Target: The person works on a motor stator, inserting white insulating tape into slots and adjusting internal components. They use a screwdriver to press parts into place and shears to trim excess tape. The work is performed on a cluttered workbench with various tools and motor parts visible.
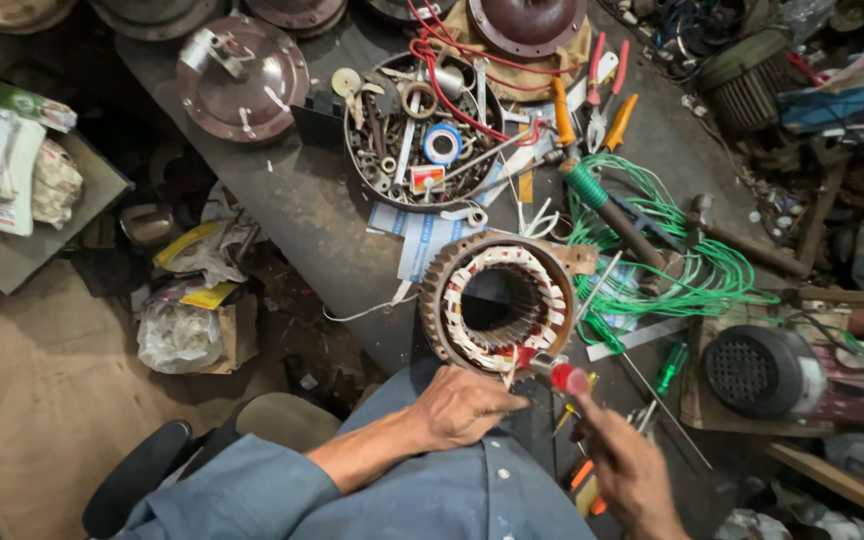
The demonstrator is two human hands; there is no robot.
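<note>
In the head view, a motor stator (497, 300) with copper windings is seen at centre frame on the grey workbench (302, 210). The left hand (462, 405) rests below it, fingers curled loosely, apparently holding nothing. The right hand (627, 465), lower right, is closed around a red-handled tool (560, 372) whose tip meets the stator's lower rim. White and blue printed papers (417, 235) lie just above the stator; a crumpled yellow and white packet (197, 300) lies at left.

Just above the left hand (462, 405), the stator (497, 300) shows rusty-brown ribs and white-and-red windings — beyond the right hand (630, 470), a red-tipped tool (560, 373) and bright green wire (692, 270) — blue sleeves (252, 490)
</note>
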